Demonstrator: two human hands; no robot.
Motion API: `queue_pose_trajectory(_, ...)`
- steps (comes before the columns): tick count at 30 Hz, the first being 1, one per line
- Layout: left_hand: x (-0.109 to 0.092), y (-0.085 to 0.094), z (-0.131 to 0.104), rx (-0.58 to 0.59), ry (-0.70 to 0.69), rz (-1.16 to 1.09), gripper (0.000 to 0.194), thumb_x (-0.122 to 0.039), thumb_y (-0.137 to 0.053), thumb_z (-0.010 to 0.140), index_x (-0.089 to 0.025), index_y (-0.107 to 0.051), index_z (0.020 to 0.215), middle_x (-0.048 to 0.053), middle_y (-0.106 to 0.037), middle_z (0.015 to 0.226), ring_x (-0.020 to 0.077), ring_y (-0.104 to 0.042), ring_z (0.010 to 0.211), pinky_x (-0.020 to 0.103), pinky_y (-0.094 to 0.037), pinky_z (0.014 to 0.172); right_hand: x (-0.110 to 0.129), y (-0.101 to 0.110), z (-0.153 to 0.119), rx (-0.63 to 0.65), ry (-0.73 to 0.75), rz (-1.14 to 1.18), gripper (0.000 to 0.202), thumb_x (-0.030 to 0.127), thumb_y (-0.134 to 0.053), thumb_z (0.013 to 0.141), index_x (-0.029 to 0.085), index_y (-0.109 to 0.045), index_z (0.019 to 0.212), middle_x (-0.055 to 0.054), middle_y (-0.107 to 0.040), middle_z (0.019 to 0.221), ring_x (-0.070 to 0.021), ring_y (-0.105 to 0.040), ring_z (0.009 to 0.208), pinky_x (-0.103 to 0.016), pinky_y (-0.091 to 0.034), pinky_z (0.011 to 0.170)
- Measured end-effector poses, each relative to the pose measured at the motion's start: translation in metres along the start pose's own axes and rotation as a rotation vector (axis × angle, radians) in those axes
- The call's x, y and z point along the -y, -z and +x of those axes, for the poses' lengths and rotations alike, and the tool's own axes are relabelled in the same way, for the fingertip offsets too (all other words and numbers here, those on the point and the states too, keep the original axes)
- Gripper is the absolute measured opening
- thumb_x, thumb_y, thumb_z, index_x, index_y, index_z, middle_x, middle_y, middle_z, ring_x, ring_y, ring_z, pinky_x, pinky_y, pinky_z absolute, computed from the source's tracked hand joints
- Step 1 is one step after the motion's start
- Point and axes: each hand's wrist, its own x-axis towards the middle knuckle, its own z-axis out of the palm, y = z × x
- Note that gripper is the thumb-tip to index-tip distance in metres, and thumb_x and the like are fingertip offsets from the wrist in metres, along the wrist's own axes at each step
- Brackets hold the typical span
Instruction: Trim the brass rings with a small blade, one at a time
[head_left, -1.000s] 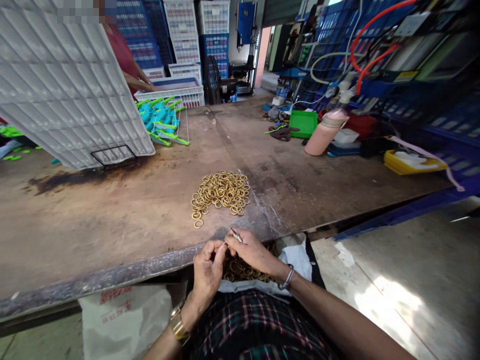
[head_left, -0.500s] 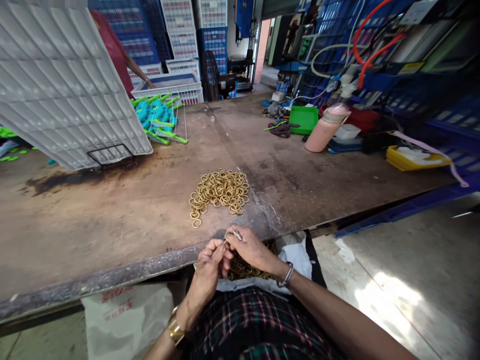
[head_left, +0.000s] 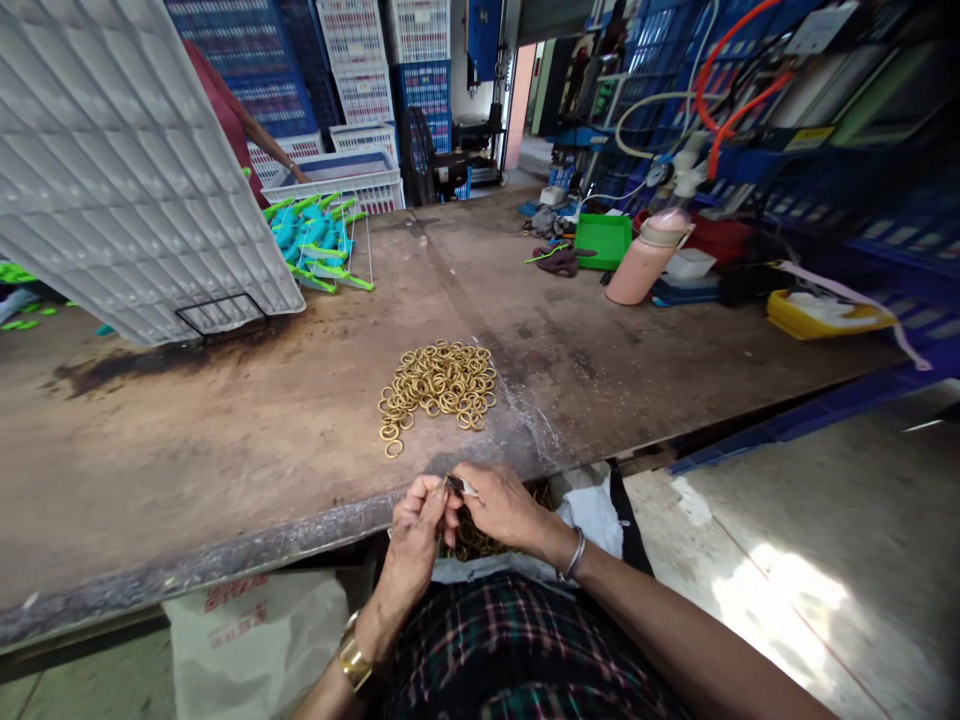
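Note:
My left hand (head_left: 417,524) is closed in a pinch, with a sliver of a brass-coloured ring (head_left: 448,481) showing at its fingertips. Right up against it, my right hand (head_left: 504,502) is closed round a small tool (head_left: 456,485) with a dark part and a pale part; its kind is mostly hidden by the fingers. Both hands are over my lap at the table's front edge. Below them, more brass-coloured rings (head_left: 480,540) lie in a white-lined container. A pile of loose brass-coloured rings (head_left: 442,380) sits on the table just beyond my hands.
The worn wooden table (head_left: 300,430) carries a grey ribbed panel (head_left: 142,170) and turquoise-and-green plastic pieces (head_left: 319,240) at left. A pink bottle (head_left: 641,268), green tray (head_left: 604,240) and yellow tray (head_left: 829,315) stand at right. Another person's arm (head_left: 262,140) reaches to a white crate (head_left: 341,182).
The tool in my right hand has turned, so a dark part now shows near the ring. My right-hand fingers have shifted slightly down. The ring pile looks the same.

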Motion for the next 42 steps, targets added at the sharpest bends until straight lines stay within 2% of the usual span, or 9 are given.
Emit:
queue_pose_trajectory(8, -0.003, 0.0, -0.001, -0.019, -0.008, 0.073, 0.03, -0.046, -0.053, 0.077, -0.017, -0.051, 0.069, -0.004, -0.051, 0.056, 0.0069, -0.043, 0.043, 0.02, -0.036, 0.042, 0.003, 0.001, 0.0, 0.05, -0.018, -0.101, 0.017, 0.012, -0.041, 0.077, 0.018, -0.056, 0.083, -0.003, -0.063, 0.073, -0.0129, -0.052, 0.065, -0.025, -0.024, 0.057)
queue_pose_trajectory(17, -0.01, -0.001, -0.008, -0.032, -0.036, 0.102, 0.028, -0.043, -0.055, 0.076, -0.017, -0.052, 0.068, -0.002, -0.052, 0.058, 0.0086, -0.046, 0.048, 0.021, -0.039, 0.047, 0.011, 0.002, 0.002, 0.095, -0.056, -0.147, 0.018, 0.012, -0.041, 0.079, 0.018, -0.056, 0.087, -0.005, -0.064, 0.074, -0.0156, -0.057, 0.067, -0.026, -0.027, 0.057)
queue_pose_trajectory(22, -0.019, -0.003, -0.017, 0.007, -0.045, 0.117, 0.024, -0.039, -0.055, 0.078, -0.016, -0.054, 0.069, -0.001, -0.053, 0.059, 0.0098, -0.049, 0.053, 0.022, -0.041, 0.054, 0.008, 0.001, 0.007, 0.043, -0.131, -0.197, 0.022, 0.007, -0.04, 0.076, 0.015, -0.055, 0.09, -0.007, -0.064, 0.072, -0.0162, -0.058, 0.066, -0.025, -0.028, 0.056)
queue_pose_trajectory(27, -0.01, -0.001, -0.013, 0.026, -0.005, -0.06, 0.024, -0.037, -0.052, 0.081, -0.016, -0.054, 0.07, -0.002, -0.053, 0.058, 0.0081, -0.047, 0.048, 0.021, -0.039, 0.051, -0.003, 0.0, 0.012, -0.097, -0.161, -0.111, 0.023, 0.011, -0.039, 0.08, 0.017, -0.055, 0.095, -0.005, -0.064, 0.075, -0.0146, -0.057, 0.068, -0.024, -0.03, 0.058)
queue_pose_trajectory(30, -0.002, 0.005, -0.009, -0.017, 0.056, -0.232, 0.024, -0.036, -0.055, 0.079, -0.014, -0.056, 0.071, 0.0, -0.056, 0.061, 0.0069, -0.047, 0.047, 0.02, -0.038, 0.048, -0.016, -0.001, 0.019, -0.258, -0.198, -0.047, 0.021, 0.018, -0.041, 0.083, 0.018, -0.053, 0.1, -0.004, -0.064, 0.084, -0.0147, -0.057, 0.074, -0.023, -0.033, 0.063)
queue_pose_trajectory(32, 0.001, 0.008, -0.008, -0.054, 0.09, -0.298, 0.022, -0.035, -0.059, 0.076, -0.013, -0.056, 0.071, 0.002, -0.059, 0.067, 0.0065, -0.048, 0.048, 0.019, -0.038, 0.047, -0.024, 0.001, 0.025, -0.319, -0.222, -0.068, 0.02, 0.021, -0.042, 0.083, 0.018, -0.052, 0.101, -0.005, -0.064, 0.087, -0.0152, -0.057, 0.075, -0.024, -0.034, 0.065)
queue_pose_trajectory(37, 0.001, 0.012, -0.006, -0.098, 0.134, -0.375, 0.02, -0.029, -0.065, 0.07, -0.012, -0.055, 0.068, 0.006, -0.063, 0.073, 0.0091, -0.054, 0.054, 0.019, -0.04, 0.045, -0.028, 0.007, 0.042, -0.272, -0.276, -0.244, 0.023, 0.029, -0.043, 0.085, 0.019, -0.047, 0.106, -0.006, -0.064, 0.087, -0.0178, -0.059, 0.077, -0.025, -0.034, 0.064)
queue_pose_trajectory(40, -0.001, 0.012, -0.005, -0.11, 0.163, -0.421, 0.02, -0.026, -0.066, 0.068, -0.015, -0.054, 0.079, 0.004, -0.064, 0.071, 0.0105, -0.055, 0.053, 0.02, -0.042, 0.043, -0.024, 0.009, 0.049, -0.197, -0.313, -0.345, 0.027, 0.03, -0.041, 0.087, 0.02, -0.043, 0.111, -0.007, -0.064, 0.085, -0.0195, -0.059, 0.076, -0.027, -0.034, 0.064)
queue_pose_trajectory(42, -0.002, 0.013, -0.004, -0.106, 0.191, -0.457, 0.027, -0.022, -0.067, 0.066, -0.016, -0.054, 0.089, 0.003, -0.063, 0.07, 0.0104, -0.054, 0.05, 0.02, -0.042, 0.042, -0.024, 0.009, 0.051, -0.169, -0.318, -0.378, 0.027, 0.027, -0.04, 0.087, 0.02, -0.042, 0.113, -0.008, -0.064, 0.086, -0.0198, -0.059, 0.078, -0.027, -0.034, 0.065)
